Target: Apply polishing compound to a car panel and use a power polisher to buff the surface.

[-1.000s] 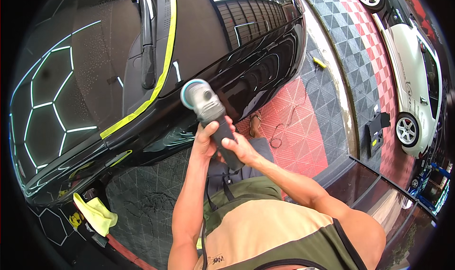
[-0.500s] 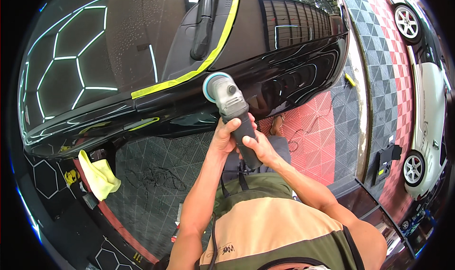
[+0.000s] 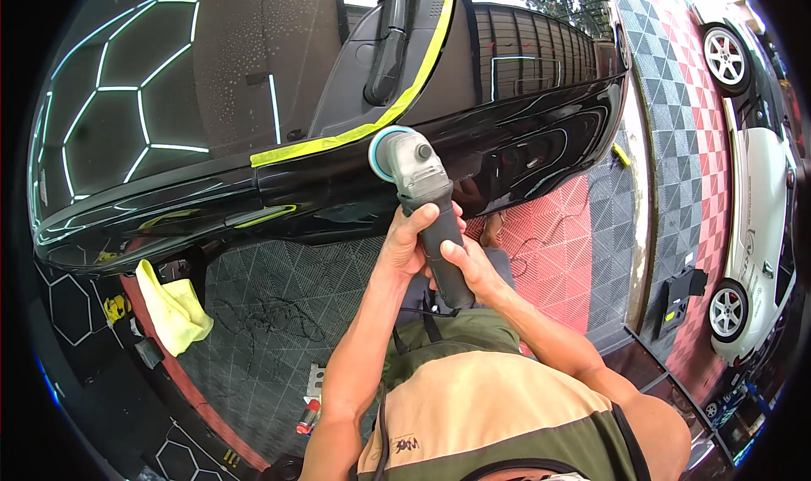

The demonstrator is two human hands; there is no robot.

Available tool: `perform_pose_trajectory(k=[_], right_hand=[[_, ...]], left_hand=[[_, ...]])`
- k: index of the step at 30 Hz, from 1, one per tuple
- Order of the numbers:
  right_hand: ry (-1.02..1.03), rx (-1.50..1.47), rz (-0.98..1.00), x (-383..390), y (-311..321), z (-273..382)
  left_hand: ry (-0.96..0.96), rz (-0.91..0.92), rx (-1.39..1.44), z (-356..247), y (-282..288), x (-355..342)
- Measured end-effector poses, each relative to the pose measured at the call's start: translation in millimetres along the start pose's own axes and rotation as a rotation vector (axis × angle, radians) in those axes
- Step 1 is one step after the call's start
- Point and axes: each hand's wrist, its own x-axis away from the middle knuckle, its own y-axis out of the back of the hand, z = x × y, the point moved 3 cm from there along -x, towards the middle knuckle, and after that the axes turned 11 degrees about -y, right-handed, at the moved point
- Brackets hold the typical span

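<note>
Both my hands hold a polisher (image 3: 420,175) with a grey metal head and a long black grip. Its round, light-blue-edged pad (image 3: 382,155) rests against or just above the black car's (image 3: 338,177) bodywork; I cannot tell which. My left hand (image 3: 409,238) wraps the grip's left side near the head, thumb on top. Lower down on the right, my right hand (image 3: 470,266) is closed round the same grip. Beside the pad runs yellow masking tape (image 3: 325,141) along the edge of the windshield and the wiper panel.
A wiper arm (image 3: 389,67) lies above the tape. At left hangs a yellow cloth (image 3: 173,308). A dark cord (image 3: 270,316) curls on the grey and red floor tiles (image 3: 553,253). A red bottle (image 3: 309,417) stands near my left forearm. A white car (image 3: 758,202) is parked at far right.
The view has shifted a little, the car appearing farther right. Against the bodywork, the polisher has slid slightly left, its pad nearer the tape. Both hands keep their hold.
</note>
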Motion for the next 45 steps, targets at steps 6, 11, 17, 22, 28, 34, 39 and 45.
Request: perform_pose_trajectory(k=[6,11,17,22,28,34,39,45], right_hand=[[0.013,0.008,0.026,-13.1,-4.7,-12.7],[0.050,0.091,0.089,-33.7,-32.1,-24.8],[0.082,0.312,0.093,-60.5,-55.8,-43.0],[0.169,0.434,0.026,-75.1,-79.7,-45.2],[0.058,0.303,0.108,-67.2,-77.5,-32.3],[0.094,0.298,0.144,-57.3,-80.9,-2.6],[-0.016,0.249,0.229,-57.1,-71.6,-37.5],[0.183,0.375,0.244,-37.2,-70.3,-20.2]], left_hand=[[-0.026,-0.003,-0.036,-6.8,11.0,9.4],[-0.103,-0.014,-0.051,-31.9,35.1,31.5],[-0.202,-0.008,-0.008,-48.6,74.2,55.7],[-0.270,0.005,0.049,-68.2,95.2,69.1],[-0.253,-0.017,0.006,-64.5,86.5,62.2],[-0.306,0.026,0.019,-81.3,61.7,46.9],[-0.344,-0.046,0.104,-57.0,60.1,62.8],[-0.327,-0.019,0.101,-49.2,56.3,66.3]])
